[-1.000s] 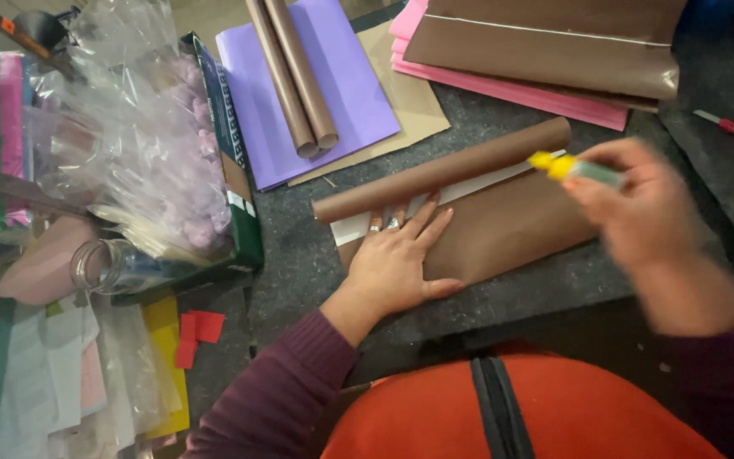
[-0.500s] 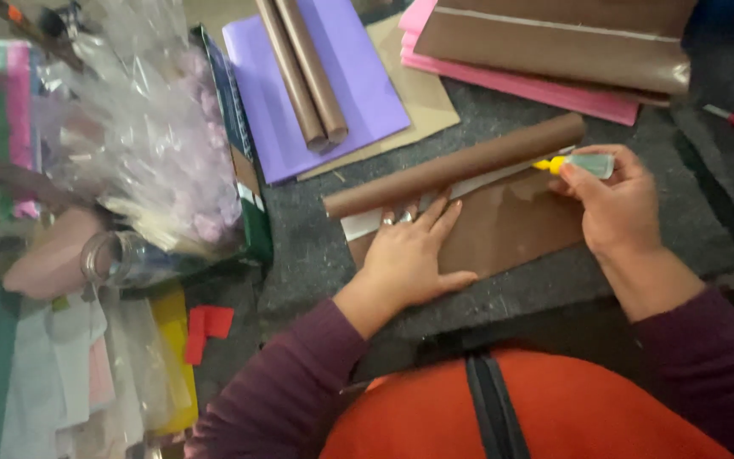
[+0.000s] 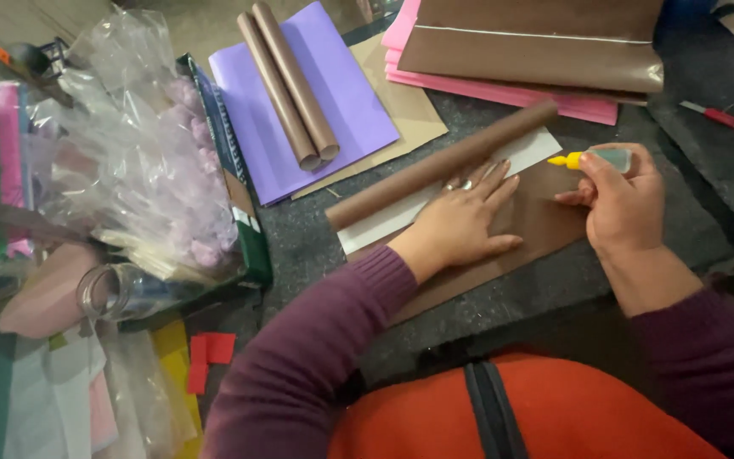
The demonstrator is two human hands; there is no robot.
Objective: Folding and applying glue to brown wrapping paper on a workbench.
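Note:
My left hand (image 3: 462,223) lies flat, fingers spread, on a brown paper sheet (image 3: 545,223) whose far end is rolled into a tube (image 3: 439,165). A white strip of the sheet's underside (image 3: 530,151) shows beside the roll. My right hand (image 3: 623,204) grips a small glue bottle (image 3: 598,158) with a yellow nozzle, its tip pointing left over the white strip near the roll's right end.
Two finished brown paper tubes (image 3: 286,83) rest on a purple sheet (image 3: 333,93) at the back. Pink and brown sheets (image 3: 520,64) are stacked at the back right, with a red pen (image 3: 728,121) beside them. Plastic bags of purple pieces (image 3: 150,170), a glass jar (image 3: 116,291) and coloured papers crowd the left.
My right hand came down from mid-air and brought the glue bottle to the white strip by the roll. My left hand stays pressed on the brown sheet.

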